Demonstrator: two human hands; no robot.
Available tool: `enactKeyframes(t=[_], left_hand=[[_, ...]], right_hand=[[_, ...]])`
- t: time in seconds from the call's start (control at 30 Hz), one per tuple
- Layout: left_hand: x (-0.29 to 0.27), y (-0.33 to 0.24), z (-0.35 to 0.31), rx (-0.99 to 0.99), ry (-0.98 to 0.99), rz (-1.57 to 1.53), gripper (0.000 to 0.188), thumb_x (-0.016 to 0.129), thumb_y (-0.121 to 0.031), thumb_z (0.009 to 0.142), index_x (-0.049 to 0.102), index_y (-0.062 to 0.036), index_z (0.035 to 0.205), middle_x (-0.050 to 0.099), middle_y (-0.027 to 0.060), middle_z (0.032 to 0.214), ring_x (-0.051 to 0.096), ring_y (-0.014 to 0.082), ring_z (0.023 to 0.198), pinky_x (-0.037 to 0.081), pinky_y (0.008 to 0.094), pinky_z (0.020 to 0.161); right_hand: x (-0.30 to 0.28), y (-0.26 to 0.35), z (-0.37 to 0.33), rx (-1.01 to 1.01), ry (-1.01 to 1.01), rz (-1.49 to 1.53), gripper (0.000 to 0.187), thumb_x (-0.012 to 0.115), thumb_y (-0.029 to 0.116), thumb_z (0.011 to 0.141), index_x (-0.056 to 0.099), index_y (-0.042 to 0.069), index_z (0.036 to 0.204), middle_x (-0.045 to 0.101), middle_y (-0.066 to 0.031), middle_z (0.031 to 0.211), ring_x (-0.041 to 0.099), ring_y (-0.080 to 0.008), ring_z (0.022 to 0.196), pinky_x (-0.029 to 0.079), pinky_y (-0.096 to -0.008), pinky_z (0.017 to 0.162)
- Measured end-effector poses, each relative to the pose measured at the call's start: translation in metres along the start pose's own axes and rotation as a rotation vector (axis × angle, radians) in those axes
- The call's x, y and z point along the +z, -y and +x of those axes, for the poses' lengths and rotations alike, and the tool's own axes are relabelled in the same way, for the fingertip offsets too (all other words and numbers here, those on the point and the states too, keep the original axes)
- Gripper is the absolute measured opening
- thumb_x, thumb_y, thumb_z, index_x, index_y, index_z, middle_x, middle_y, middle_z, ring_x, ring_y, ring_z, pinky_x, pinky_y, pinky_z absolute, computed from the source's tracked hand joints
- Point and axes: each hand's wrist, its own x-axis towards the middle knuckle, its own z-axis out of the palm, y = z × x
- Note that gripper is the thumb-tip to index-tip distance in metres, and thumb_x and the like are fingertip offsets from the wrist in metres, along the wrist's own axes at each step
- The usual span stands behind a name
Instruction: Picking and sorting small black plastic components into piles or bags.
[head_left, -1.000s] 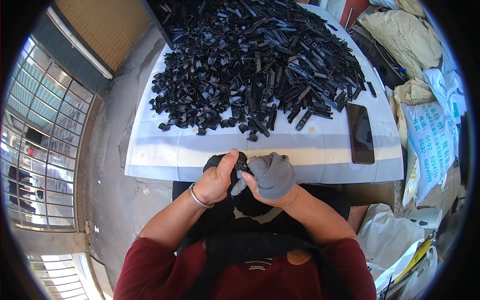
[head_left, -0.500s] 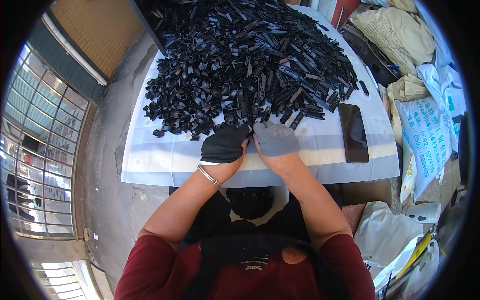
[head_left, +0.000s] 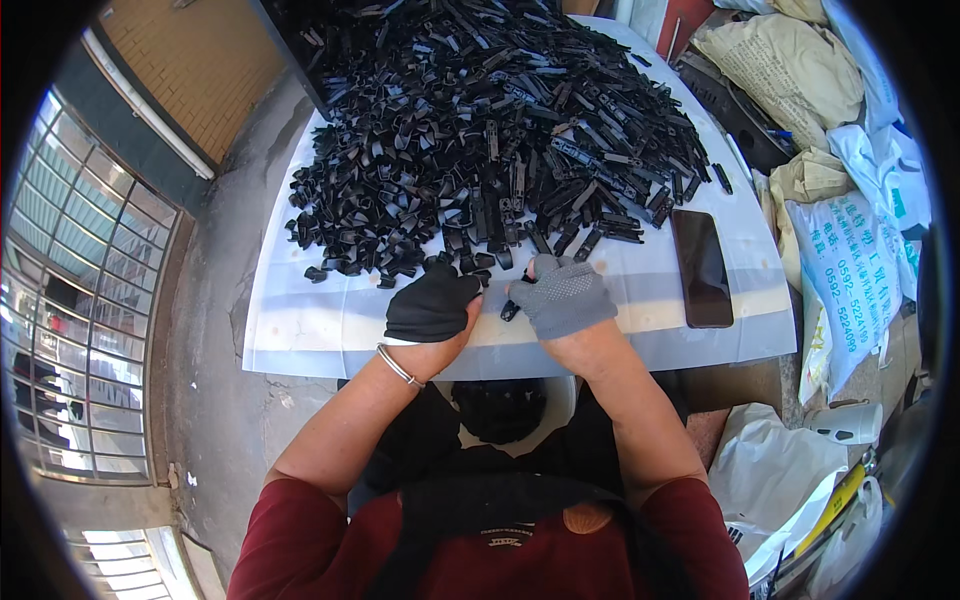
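A big heap of small black plastic pieces [head_left: 490, 130] covers the far part of a white table [head_left: 320, 330]. My left hand [head_left: 432, 302], in a black glove, rests at the near edge of the heap with fingers curled on loose pieces. My right hand [head_left: 565, 295], in a grey glove, sits beside it and pinches a small black piece [head_left: 510, 308] between thumb and fingers. The two hands almost touch. A bowl-like white container with black pieces [head_left: 500, 410] sits in my lap below the table edge.
A black phone [head_left: 700, 265] lies on the table at the right. White and tan sacks [head_left: 840, 260] pile up on the right side. A metal window grille [head_left: 60, 300] and concrete floor are on the left.
Both hands rose from my lap to the table and reached the near edge of the heap; the right hand now pinches a black piece.
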Motion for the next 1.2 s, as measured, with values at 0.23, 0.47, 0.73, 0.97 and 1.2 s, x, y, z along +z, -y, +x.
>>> enactKeyframes(t=[0.23,0.47,0.73,0.97,1.2], left_hand=[[-0.011,0.011,-0.015,-0.108,-0.092,-0.071,0.013,0.062,-0.014,0.076,0.061,-0.0079,0.087,0.058,0.0123,0.082,0.057,0.0301,0.076,0.047,0.0371,0.067],[-0.014,0.016,-0.018,-0.212,0.086,-0.081,0.013,0.055,-0.015,0.079,0.061,-0.0057,0.087,0.06,0.0142,0.08,0.057,0.0326,0.076,0.046,0.0391,0.068],[-0.017,0.003,-0.02,-0.616,0.234,-0.426,0.027,0.054,-0.028,0.081,0.064,-0.007,0.096,0.063,0.0148,0.094,0.059,0.028,0.09,0.047,0.0339,0.078],[-0.017,-0.004,-0.039,-0.267,0.473,-0.578,0.038,0.029,-0.04,0.096,0.047,-0.0206,0.123,0.062,0.0131,0.085,0.061,0.0283,0.077,0.048,0.0332,0.068],[-0.028,-0.02,-0.033,-0.34,0.393,-0.851,0.03,0.042,-0.011,0.09,0.052,-0.0027,0.118,0.061,0.0089,0.1,0.059,0.0193,0.072,0.047,0.0268,0.067]], right_hand=[[0.001,-0.044,0.012,0.244,-0.486,0.036,0.024,0.059,0.009,0.076,0.053,0.001,0.099,0.055,-0.0168,0.102,0.054,-0.0341,0.095,0.044,-0.0418,0.078],[0.022,-0.056,0.026,0.457,-0.279,0.052,0.025,0.052,0.018,0.084,0.051,0.0,0.101,0.056,-0.0192,0.098,0.055,-0.0358,0.09,0.044,-0.0438,0.077],[0.007,-0.029,0.008,0.123,-0.521,0.131,0.028,0.057,0.012,0.08,0.051,0.003,0.106,0.056,-0.0162,0.098,0.054,-0.0309,0.09,0.043,-0.0415,0.079],[-0.016,0.04,-0.011,-0.011,-0.257,0.337,0.029,0.065,0.02,0.076,0.057,0.007,0.101,0.06,-0.0083,0.086,0.056,-0.0285,0.076,0.045,-0.0379,0.067],[-0.012,0.042,-0.015,0.001,-0.103,0.442,0.027,0.064,0.026,0.076,0.056,0.007,0.094,0.058,-0.0108,0.078,0.056,-0.0292,0.07,0.045,-0.0392,0.062]])
